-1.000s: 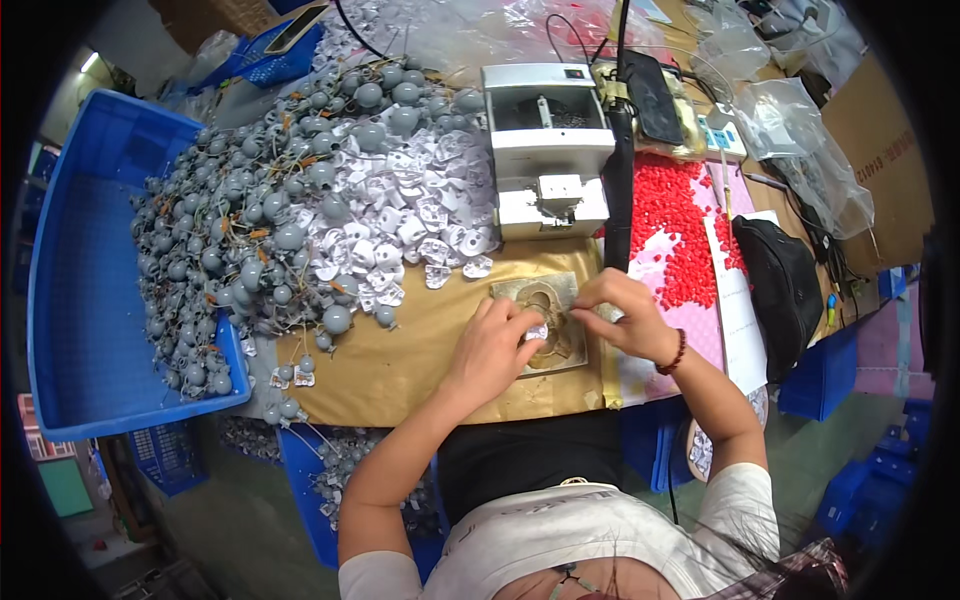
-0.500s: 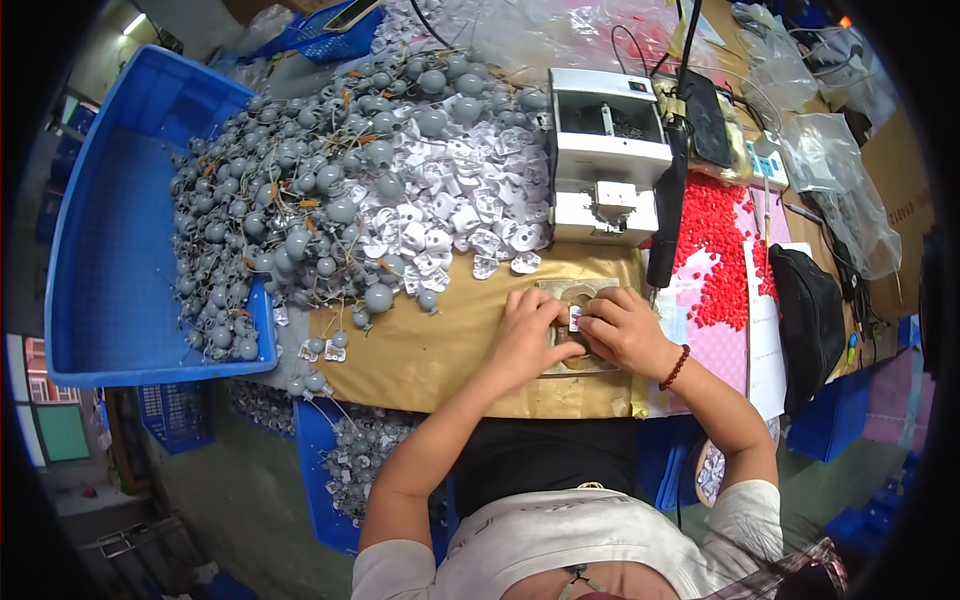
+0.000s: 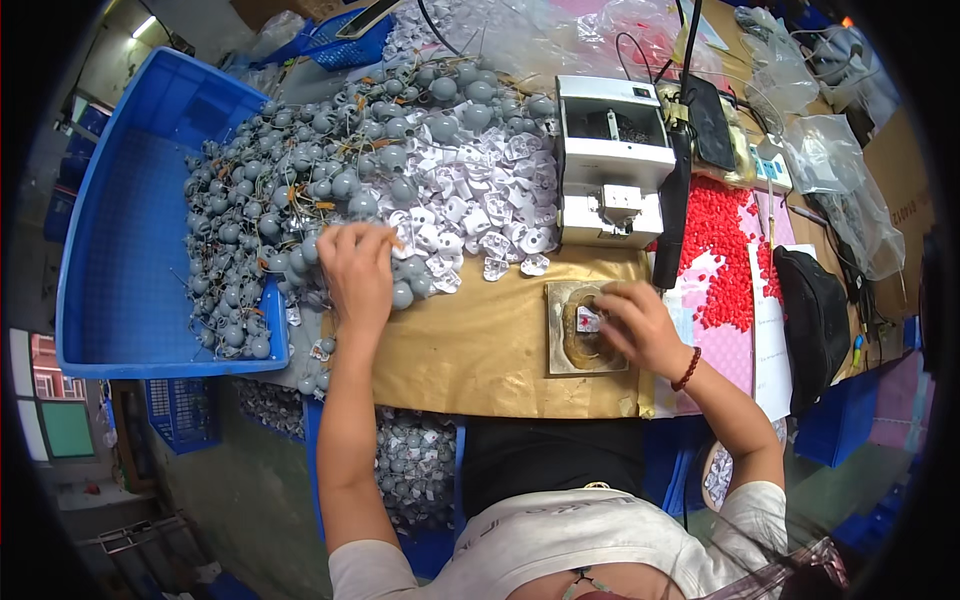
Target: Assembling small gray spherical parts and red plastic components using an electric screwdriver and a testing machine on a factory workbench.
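My left hand (image 3: 358, 265) is over the near edge of a heap of grey balls with thin wires (image 3: 345, 183), its fingers curled downward. Whatever its fingertips grip is hidden. A square metal block with a round, brownish recess (image 3: 565, 355) lies on the table before me. On the block sits a small white plastic piece (image 3: 585, 322) with a red part in it. My right hand (image 3: 640, 325) hovers at that piece's right side, thumb and fingers apart, holding nothing visible.
Loose white plastic parts (image 3: 465, 215) lie beside the grey balls. A white machine (image 3: 615, 155) stands behind the block. Small red pieces (image 3: 715, 245) spread to the right, near a black pouch (image 3: 810, 315). A large blue crate (image 3: 120, 240) sits at the left.
My left hand has left the block and moved left to the grey balls. My right hand has drawn slightly rightward and opened, uncovering the white piece.
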Tool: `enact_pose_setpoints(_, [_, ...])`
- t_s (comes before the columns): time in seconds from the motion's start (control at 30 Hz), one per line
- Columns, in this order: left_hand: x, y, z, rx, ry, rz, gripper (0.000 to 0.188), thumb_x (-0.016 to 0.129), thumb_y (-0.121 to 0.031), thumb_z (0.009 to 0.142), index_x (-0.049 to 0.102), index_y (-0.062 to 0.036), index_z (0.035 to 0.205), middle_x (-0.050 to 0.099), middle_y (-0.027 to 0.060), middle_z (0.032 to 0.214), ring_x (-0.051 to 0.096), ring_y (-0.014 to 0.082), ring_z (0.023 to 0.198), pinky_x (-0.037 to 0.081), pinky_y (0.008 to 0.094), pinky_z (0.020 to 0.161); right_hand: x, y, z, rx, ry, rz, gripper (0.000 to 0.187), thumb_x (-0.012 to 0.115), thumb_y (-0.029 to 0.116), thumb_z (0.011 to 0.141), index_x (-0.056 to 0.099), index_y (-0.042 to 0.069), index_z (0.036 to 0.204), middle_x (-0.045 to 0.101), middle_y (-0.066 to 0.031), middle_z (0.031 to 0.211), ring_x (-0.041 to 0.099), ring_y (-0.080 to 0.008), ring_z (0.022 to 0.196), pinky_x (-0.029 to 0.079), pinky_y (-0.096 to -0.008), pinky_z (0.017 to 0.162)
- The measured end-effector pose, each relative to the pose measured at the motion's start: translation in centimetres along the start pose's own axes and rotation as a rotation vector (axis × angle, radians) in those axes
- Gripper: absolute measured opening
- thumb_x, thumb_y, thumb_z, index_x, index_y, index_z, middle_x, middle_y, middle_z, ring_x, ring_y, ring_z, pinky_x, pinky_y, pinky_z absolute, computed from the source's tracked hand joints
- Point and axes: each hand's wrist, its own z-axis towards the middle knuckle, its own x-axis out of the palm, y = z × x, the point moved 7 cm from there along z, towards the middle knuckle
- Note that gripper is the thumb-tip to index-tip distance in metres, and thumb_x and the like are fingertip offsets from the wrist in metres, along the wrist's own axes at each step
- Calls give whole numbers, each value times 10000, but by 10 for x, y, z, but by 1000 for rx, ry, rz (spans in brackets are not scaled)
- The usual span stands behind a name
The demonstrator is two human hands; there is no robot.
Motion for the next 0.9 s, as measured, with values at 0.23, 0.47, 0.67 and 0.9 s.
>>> enact_pose_setpoints(0.23, [0,-48,72,-136,-71,-588,136,634,7,838,698,-53,943,687,76,878,633,248,840,488,353,771,-56,18,49,-17,-245,68,335,714,-6,799,629,34,1120,621,-148,1097,610,-318,991,502,-385,829])
enact_pose_setpoints(0.47, [36,-71,93,-184,164,-759,106,589,-9,926,676,-7,985,701,27,865,632,89,810,499,246,718,-69,33,83,-68,-323,107,324,714,-11,803,634,35,1113,621,-146,1103,612,-317,993,509,-387,826])
enact_pose_setpoints(0.67, [38,-106,74,-119,384,-762,89,639,-61,861,692,-32,926,708,128,837,689,216,749,520,339,664,-48,47,133,-142,-323,153,380,695,-4,819,588,45,1180,592,-157,1140,592,-334,1014,509,-397,846])
enact_pose_setpoints(0.9, [28,-131,32,-344,764,-1129,115,648,-121,909,611,-13,902,651,67,722,634,121,663,505,285,612,-37,35,115,239,-108,767,163,674,31,895,670,0,1055,661,-71,918,623,-97,754,506,-270,658])
